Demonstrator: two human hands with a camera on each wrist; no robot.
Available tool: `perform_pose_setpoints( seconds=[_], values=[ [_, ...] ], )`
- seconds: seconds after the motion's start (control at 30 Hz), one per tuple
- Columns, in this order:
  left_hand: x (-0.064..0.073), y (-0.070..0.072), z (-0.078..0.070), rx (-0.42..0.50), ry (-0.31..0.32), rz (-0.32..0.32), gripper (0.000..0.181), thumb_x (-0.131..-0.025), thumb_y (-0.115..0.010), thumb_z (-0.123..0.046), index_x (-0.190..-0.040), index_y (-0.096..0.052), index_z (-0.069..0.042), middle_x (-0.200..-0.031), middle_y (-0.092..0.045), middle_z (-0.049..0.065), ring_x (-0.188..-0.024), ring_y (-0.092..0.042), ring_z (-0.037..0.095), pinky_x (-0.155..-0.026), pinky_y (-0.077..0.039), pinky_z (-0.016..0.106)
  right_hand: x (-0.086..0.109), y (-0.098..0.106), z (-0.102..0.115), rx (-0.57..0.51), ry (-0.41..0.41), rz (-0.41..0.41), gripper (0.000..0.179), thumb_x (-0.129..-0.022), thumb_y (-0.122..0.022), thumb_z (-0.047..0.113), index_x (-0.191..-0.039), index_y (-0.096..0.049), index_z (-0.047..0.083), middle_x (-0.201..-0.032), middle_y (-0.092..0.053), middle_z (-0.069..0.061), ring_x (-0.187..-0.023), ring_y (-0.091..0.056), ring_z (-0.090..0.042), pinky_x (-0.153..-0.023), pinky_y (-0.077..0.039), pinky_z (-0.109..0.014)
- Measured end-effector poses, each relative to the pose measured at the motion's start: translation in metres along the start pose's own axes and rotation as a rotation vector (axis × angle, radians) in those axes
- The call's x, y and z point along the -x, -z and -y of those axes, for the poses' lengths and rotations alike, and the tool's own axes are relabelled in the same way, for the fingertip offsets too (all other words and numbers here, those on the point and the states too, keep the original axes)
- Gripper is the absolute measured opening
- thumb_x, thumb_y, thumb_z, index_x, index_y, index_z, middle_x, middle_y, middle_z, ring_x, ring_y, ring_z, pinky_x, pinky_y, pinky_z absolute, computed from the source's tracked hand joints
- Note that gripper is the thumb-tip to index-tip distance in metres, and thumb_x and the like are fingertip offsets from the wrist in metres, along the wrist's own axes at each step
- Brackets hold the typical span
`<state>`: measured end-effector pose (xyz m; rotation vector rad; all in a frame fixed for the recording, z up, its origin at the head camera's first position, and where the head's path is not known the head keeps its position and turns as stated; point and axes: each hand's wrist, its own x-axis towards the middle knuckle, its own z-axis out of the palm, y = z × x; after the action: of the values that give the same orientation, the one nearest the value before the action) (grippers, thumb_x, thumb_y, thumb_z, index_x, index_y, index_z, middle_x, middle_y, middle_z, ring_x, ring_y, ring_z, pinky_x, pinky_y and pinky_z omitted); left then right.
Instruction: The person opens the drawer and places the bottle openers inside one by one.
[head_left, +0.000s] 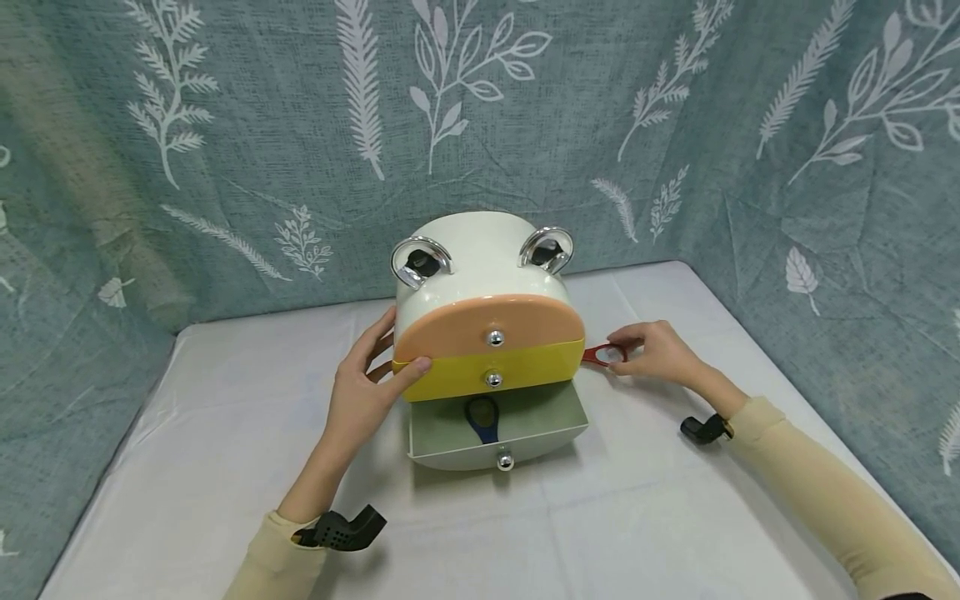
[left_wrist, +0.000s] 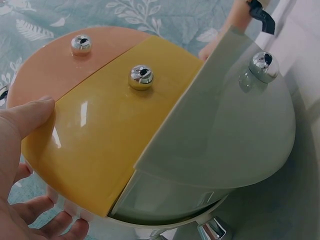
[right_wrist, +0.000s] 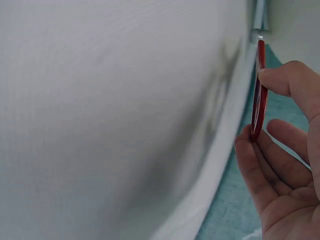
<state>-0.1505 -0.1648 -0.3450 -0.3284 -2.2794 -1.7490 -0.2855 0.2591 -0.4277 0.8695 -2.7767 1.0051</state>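
A frog-shaped drawer box (head_left: 480, 258) has a white body, with its orange drawer (head_left: 450, 329) and yellow drawer (head_left: 457, 372) closed. The grey-green bottom drawer (head_left: 536, 417) is pulled out, and a blue magnifying glass (head_left: 487, 432) lies in it. My left hand (head_left: 358, 398) holds the box at its left side. Its thumb (left_wrist: 32, 117) presses on the yellow front near the orange seam, and the fingers reach round the side. Beside the box's right side, my right hand (head_left: 660, 354) pinches a red magnifying glass (right_wrist: 259, 92) by its rim between thumb and fingers.
A white cloth covers the table (head_left: 225, 450). Behind and at the sides hangs a green leaf-patterned curtain (head_left: 285, 150). Black wrist cameras sit on the left wrist (head_left: 341, 531) and right wrist (head_left: 705, 429). Round chrome knobs (head_left: 505, 460) stick out from the drawer fronts.
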Motion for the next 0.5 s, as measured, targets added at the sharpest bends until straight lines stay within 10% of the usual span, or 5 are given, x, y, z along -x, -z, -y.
perform_pose_setpoints(
  seconds=[0.23, 0.5],
  values=[
    [0.001, 0.0, 0.0, -0.003, -0.001, 0.0, 0.073, -0.089, -0.074, -0.007, -0.152, -0.036, -0.005, -0.151, -0.039, 0.007, -0.132, -0.043, 0.025, -0.101, -0.043, 0.044, 0.014, 0.018, 0.01, -0.013, 0.015, -0.08, 0.038, -0.075, -0.086, 0.015, -0.109, -0.075, 0.002, -0.093, -0.073, -0.009, -0.08, -0.069, -0.018, -0.073, -0.055, -0.049],
    [0.001, 0.0, 0.0, -0.01, -0.005, -0.005, 0.073, -0.089, -0.074, -0.008, -0.151, -0.037, -0.004, -0.152, -0.039, 0.007, -0.132, -0.043, 0.024, -0.101, -0.043, 0.042, 0.027, 0.034, 0.027, -0.145, 0.034, -0.217, 0.037, -0.076, -0.085, 0.006, -0.111, -0.074, 0.001, -0.094, -0.072, -0.007, -0.082, -0.068, -0.017, -0.074, -0.052, -0.019]
  ],
)
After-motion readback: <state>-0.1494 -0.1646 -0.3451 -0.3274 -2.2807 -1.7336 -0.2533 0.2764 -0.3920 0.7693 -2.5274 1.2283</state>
